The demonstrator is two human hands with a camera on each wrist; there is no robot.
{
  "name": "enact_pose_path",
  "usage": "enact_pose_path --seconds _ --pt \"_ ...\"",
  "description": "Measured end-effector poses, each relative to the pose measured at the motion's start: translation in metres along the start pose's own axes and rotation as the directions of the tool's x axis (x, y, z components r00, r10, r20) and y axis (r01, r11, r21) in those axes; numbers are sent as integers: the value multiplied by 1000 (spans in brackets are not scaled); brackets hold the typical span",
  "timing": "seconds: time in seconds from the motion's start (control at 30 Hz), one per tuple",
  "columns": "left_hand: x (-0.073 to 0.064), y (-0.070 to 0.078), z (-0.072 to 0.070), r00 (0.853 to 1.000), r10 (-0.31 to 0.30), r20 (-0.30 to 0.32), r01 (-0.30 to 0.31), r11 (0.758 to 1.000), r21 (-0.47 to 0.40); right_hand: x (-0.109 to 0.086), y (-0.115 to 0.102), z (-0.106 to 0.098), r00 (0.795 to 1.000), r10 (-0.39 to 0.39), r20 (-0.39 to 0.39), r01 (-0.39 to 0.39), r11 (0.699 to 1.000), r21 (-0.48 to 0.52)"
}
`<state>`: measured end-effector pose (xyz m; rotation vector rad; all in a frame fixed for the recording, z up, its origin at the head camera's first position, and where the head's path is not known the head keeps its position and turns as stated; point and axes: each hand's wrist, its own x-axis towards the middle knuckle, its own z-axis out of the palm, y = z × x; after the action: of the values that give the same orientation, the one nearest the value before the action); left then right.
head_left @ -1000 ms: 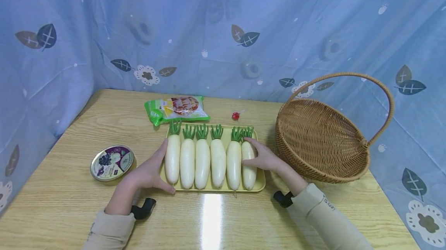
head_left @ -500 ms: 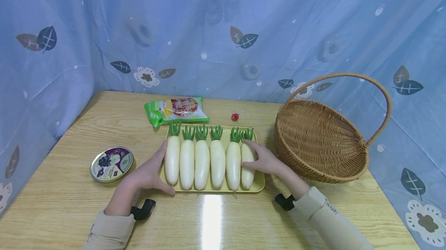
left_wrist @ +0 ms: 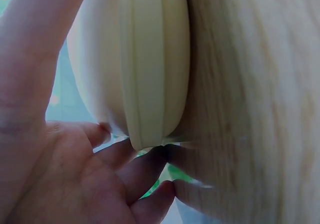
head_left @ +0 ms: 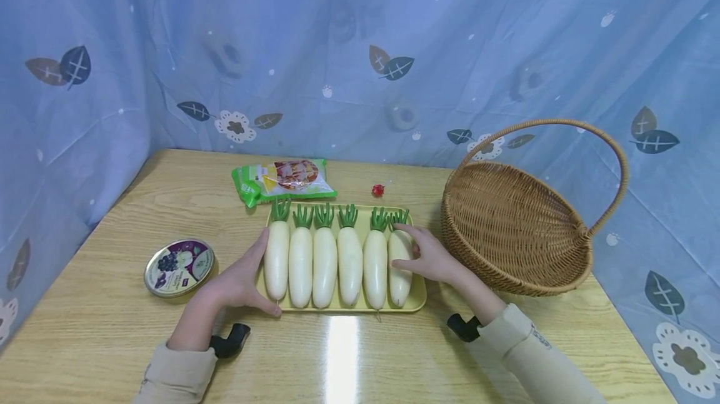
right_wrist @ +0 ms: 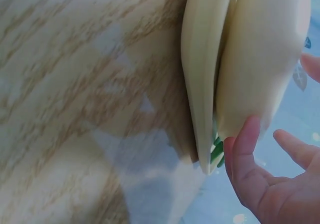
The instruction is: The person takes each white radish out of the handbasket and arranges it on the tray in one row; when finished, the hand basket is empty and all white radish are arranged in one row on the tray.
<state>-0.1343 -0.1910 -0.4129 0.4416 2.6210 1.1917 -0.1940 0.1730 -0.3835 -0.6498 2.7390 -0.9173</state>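
Note:
Several white radishes (head_left: 324, 269) with green tops lie side by side on a yellow tray (head_left: 351, 310), leaves toward the back. Along the tray's left side my left hand (head_left: 240, 279) spreads its fingers, the thumb by the near left corner; in the left wrist view those fingers (left_wrist: 150, 166) touch the tray's end. At the tray's right end my right hand (head_left: 430, 259) spans the rightmost radish (head_left: 400, 279), its thumb on the left side and fingers near the leaves. Fingertips (right_wrist: 248, 129) rest against that radish in the right wrist view.
An oval wicker basket (head_left: 520, 229) with a tall handle stands close to my right hand. A round labelled tin (head_left: 180, 267) sits left of my left hand. Behind the tray lie a green food packet (head_left: 284, 180) and a small red item (head_left: 378, 190). Blue patterned cloth encloses the table.
The rightmost radish has shifted slightly toward the back within the tray, with my right hand on it. My left hand stays at the tray's side. The head view has tilted a little.

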Motion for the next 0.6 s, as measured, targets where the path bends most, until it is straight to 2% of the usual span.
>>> enact_pose_path --seconds 0.33,0.6 --pt "-6 2 -9 1000 -23 3 23 999 27 -11 -7 -3 999 -35 -3 35 999 -1" --pt "-8 6 -9 1000 -24 13 24 999 37 -25 -21 -13 996 -88 -28 89 996 26"
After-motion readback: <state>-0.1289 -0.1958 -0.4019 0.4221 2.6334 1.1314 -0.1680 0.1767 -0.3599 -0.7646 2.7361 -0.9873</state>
